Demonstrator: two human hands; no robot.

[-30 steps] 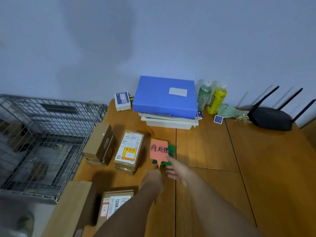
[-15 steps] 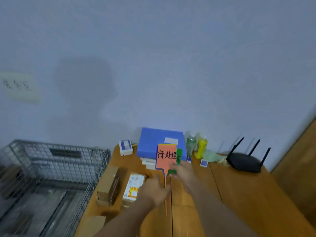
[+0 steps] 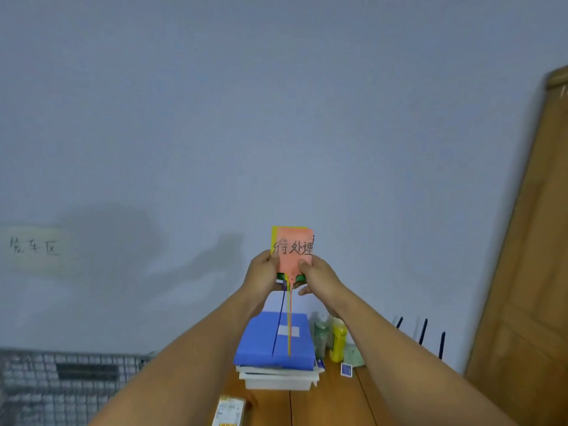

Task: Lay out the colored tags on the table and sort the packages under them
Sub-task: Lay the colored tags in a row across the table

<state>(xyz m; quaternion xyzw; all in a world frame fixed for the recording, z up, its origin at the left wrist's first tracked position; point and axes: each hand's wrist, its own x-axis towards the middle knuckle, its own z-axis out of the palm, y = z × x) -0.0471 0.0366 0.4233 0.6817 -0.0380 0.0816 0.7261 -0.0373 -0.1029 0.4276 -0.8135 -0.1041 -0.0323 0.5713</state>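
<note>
There's the wire basket [image 3: 46, 379] at left, contents too blurred to tell, while left hand [image 3: 261, 278] and right hand [image 3: 319, 279] pinch the stacked tags [image 3: 296, 247], thumbs [image 3: 302, 266] on the orange front.

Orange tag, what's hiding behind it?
A yellow tag peeks out at the top and left edge, a green tag at the bottom. The orange tag, left hand and right hand cover their faces, so any others are hidden.

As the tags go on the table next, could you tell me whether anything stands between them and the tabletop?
Yes: the left hand and right hand hold the tags above the blue box, with bottles to its right. Bare table shows nearer the person, beside a package.
</note>
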